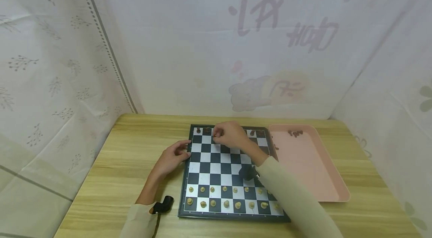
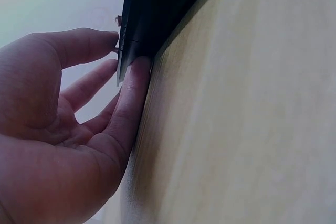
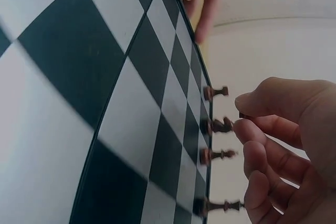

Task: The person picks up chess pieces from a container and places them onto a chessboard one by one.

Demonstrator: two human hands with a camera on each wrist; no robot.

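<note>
A black-and-white chessboard [image 1: 216, 158] lies on the table. My right hand [image 1: 229, 135] is over its far side, pinching a small dark chess piece [image 3: 242, 115] between thumb and index finger; the fingers hide most of it. Beside that hand, in the right wrist view, stand a dark rook [image 3: 216, 92], a knight [image 3: 219, 125], a bishop [image 3: 219, 154] and a taller piece [image 3: 223, 205] along the far row. My left hand [image 1: 170, 159] rests its fingertips against the board's left edge, its relaxed fingers spread in the left wrist view.
Two rows of cream chess pieces [image 1: 226, 204] stand on the near side of the board. A pink tray [image 1: 308, 163] adjoins the board's right side, with several dark pieces [image 1: 295, 133] lying at its far end. Patterned white cloth [image 1: 202, 62] hangs behind the wooden table [image 1: 135, 148].
</note>
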